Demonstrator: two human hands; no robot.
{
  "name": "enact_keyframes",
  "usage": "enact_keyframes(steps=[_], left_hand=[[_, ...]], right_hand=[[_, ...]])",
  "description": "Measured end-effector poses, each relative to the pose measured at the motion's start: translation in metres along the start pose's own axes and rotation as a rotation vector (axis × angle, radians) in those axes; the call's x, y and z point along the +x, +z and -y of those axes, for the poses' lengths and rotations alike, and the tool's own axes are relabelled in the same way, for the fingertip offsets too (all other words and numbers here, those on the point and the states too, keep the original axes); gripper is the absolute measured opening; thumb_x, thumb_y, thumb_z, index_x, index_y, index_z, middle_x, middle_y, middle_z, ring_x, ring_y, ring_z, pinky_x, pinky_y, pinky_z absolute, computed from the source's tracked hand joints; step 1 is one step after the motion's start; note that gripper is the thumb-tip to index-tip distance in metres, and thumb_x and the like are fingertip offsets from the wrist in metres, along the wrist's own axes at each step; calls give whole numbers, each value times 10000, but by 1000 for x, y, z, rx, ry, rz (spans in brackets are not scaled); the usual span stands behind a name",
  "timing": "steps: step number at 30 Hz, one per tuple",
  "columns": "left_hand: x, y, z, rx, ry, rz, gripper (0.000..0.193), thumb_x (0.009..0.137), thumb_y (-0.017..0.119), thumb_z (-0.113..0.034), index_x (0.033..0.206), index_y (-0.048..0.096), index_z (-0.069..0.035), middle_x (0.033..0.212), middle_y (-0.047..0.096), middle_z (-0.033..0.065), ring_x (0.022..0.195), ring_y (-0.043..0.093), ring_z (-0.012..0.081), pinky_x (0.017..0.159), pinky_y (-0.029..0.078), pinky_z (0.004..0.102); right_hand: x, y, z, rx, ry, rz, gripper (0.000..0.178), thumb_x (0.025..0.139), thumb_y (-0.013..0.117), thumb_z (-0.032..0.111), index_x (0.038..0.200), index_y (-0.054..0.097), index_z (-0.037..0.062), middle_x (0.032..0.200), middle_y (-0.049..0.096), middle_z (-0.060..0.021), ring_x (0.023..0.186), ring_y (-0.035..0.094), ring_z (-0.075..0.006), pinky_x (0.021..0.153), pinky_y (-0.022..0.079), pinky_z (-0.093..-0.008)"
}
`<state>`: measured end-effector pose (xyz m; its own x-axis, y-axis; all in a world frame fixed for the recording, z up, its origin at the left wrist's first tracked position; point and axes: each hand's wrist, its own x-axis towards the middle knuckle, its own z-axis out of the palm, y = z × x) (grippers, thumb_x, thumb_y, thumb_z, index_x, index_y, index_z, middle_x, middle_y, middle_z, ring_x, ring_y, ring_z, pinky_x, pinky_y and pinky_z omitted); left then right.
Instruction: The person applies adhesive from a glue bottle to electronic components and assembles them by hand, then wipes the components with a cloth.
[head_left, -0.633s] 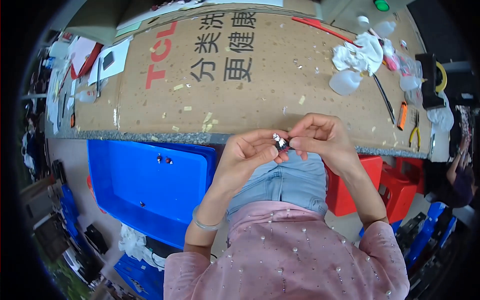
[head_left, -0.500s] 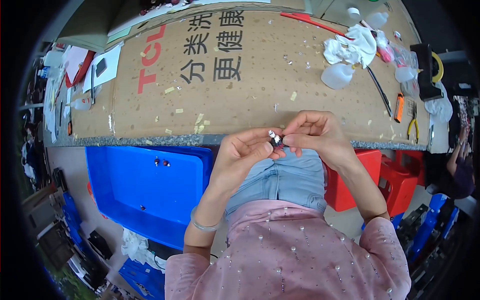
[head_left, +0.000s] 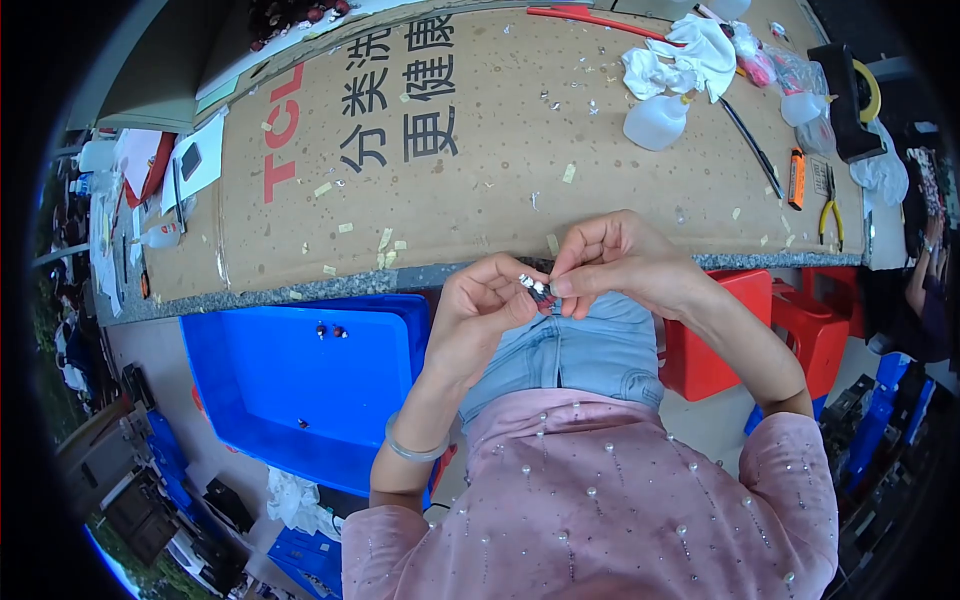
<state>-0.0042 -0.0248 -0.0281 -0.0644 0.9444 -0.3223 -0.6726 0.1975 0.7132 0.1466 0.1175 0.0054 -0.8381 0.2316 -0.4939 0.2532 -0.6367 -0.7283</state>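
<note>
Tilting a small dark-and-white piece (head_left: pixel 534 287) further leftward than before, above the lap, just off the table edge.
Still clamping it between thumb and fingers of the left hand (head_left: pixel 485 315), still pinching its right side with the right hand (head_left: pixel 622 268); swinging the view, revealing more of a dark-red heap (head_left: pixel 297 14). Facing a cardboard-covered table (head_left: pixel 480 190) littered with pale scraps, seeing a squeeze bottle (head_left: pixel 655 122), white cloth (head_left: pixel 706 55), orange cutter (head_left: pixel 796 180) and yellow-handled pliers (head_left: pixel 830 216) toward the right; seeing small dark pieces (head_left: pixel 340 332) in a blue tray (head_left: pixel 300 375) at left, red stools (head_left: pixel 712 335) at right. Hiding the piece's underside behind fingertips, cutting off the heap at the top, struggling to make out the dark rim.
</note>
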Motion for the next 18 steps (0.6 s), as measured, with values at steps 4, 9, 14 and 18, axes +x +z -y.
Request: enact_keyframes(steps=[4,9,14,18], left_hand=[[0,-1,0,3,9,14,140,811,656,-33,940,608,-4,894,644,73,822,593,104,744,451,227],[-2,2,-3,22,-18,14,128,807,665,-43,922,621,-6,892,641,63,835,583,101,753,444,228],[-6,2,0,62,46,-4,150,789,685,-36,921,624,-3,892,641,69,836,593,103,748,447,229],[-8,6,-1,108,98,2,157,780,693,-23,919,623,-1,876,644,69,822,600,98,724,448,213]], right_hand=[[2,0,0,-57,35,0,115,771,684,37,836,630,-41,755,650,-106,646,639,-144,606,530,-255],[2,-2,0,-129,33,19,157,769,703,96,830,650,-39,745,661,-111,643,640,-129,618,528,-231],[0,-1,1,-264,4,9,118,769,703,46,812,646,-48,776,667,-116,673,648,-133,605,536,-250],[-12,8,11,-223,63,-44,125,769,708,52,818,664,-54,759,669,-124,667,653,-140,595,542,-242]])
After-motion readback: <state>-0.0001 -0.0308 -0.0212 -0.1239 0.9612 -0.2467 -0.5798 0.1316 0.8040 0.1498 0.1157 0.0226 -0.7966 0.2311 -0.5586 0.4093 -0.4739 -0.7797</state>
